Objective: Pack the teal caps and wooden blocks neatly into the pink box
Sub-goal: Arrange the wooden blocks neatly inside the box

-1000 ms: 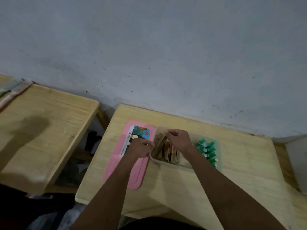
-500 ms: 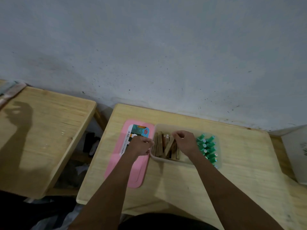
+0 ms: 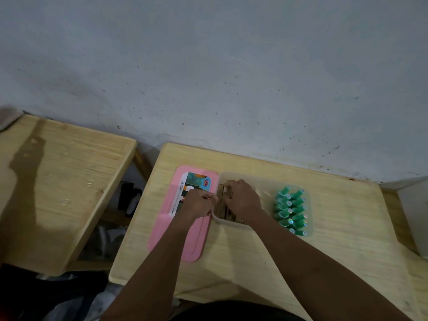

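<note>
1. Two bare forearms reach in from the near edge over the wooden counter (image 3: 254, 256).
2. The left hand (image 3: 200, 203) is closed in a loose fist at the left end of the pink box (image 3: 231, 224). Its fingers are curled at the pale rim and appear to grip it to steady the box.
3. The right hand (image 3: 243, 200) lies palm-down inside the box, its fingers bent onto the wooden blocks (image 3: 222, 208). It seems to grip and press them, though whether it grips one block or several cannot be told.
4. The step in hand looks like squaring the blocks into the box's left end. The next move probably calls for pushing them flat and parallel, tight against the wall, without disturbing the caps.
5. The hand hides most of the blocks, so they cannot be counted; a few edges show.
6. One pink lid (image 3: 185, 237) with a printed label lies flat just left of the box.
7. The teal caps (image 3: 290, 209) are already in the box's right end, well apart from the blocks. They lie in two rows, roughly a dozen in all.
8. Farther off, a second wooden counter (image 3: 64, 181) stands to the left, and one pale bin (image 3: 414, 216) stands at the right edge.
9. A grey wall (image 3: 208, 66) rises behind them.
</note>
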`<action>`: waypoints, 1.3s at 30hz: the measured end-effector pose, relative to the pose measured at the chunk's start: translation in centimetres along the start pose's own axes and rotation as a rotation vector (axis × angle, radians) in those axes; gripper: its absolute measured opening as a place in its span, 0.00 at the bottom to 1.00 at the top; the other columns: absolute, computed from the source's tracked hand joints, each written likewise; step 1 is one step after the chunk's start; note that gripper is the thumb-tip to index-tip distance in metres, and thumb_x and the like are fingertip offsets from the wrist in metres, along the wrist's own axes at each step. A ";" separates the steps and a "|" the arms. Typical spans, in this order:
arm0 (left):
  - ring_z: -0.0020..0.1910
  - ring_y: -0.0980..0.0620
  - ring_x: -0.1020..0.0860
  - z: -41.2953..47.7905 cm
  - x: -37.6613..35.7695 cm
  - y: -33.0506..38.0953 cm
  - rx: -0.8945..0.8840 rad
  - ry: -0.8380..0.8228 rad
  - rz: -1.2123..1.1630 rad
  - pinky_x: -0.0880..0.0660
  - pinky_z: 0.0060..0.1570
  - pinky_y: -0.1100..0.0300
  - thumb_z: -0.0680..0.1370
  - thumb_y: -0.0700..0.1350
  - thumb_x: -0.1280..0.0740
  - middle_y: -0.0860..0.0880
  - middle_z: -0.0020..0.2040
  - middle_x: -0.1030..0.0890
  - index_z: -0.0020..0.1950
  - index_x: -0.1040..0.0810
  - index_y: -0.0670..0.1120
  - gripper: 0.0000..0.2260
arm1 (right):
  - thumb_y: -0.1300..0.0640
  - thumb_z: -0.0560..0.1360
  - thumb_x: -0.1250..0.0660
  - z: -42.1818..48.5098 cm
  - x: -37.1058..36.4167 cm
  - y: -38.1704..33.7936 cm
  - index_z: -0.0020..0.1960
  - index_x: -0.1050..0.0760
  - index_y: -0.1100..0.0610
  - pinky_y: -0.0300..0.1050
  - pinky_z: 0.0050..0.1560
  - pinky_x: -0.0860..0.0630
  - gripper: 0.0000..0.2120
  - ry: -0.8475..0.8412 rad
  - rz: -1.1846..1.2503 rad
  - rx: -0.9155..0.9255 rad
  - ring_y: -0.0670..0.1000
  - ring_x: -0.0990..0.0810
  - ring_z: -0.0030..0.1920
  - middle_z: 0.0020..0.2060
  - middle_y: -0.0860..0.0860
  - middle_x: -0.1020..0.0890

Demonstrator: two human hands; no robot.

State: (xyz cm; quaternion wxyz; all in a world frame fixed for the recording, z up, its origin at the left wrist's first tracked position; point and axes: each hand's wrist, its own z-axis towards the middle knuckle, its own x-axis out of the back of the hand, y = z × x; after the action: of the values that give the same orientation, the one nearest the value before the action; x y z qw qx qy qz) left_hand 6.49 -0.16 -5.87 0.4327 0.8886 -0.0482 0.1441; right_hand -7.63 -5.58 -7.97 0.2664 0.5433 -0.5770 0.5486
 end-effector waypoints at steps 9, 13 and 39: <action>0.40 0.52 0.22 0.1 0.2 0.2 0.003 -0.017 0.002 0.21 0.39 0.61 0.76 0.41 0.32 0.47 0.47 0.23 0.58 0.21 0.40 0.11 | 0.52 0.78 0.39 -0.3 0.3 1.9 0.62 0.24 0.50 0.50 0.53 0.24 0.14 0.111 -0.079 0.004 0.52 0.25 0.56 0.56 0.50 0.23; 0.41 0.51 0.22 -0.1 0.1 0.0 -0.020 -0.006 0.022 0.19 0.45 0.56 0.77 0.41 0.33 0.45 0.49 0.22 0.59 0.22 0.40 0.12 | 0.53 0.79 0.40 0.5 0.1 0.1 0.63 0.25 0.52 0.50 0.54 0.25 0.14 0.019 -0.149 0.178 0.52 0.25 0.54 0.54 0.51 0.23; 0.43 0.47 0.21 -0.8 0.0 0.8 -0.018 -0.005 0.097 0.20 0.53 0.47 0.77 0.41 0.33 0.45 0.49 0.22 0.58 0.21 0.39 0.11 | 0.55 0.77 0.33 0.7 0.7 0.2 0.50 0.25 0.56 0.37 0.42 0.24 0.05 -0.045 0.537 -0.020 0.47 0.21 0.47 0.47 0.49 0.19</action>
State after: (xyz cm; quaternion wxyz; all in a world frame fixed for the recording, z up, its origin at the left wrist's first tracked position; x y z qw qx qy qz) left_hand 6.19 -0.06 -4.78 0.4332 0.8816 -0.0936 0.1622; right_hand -7.81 -6.54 -7.57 0.1039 0.3801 -0.7115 0.5818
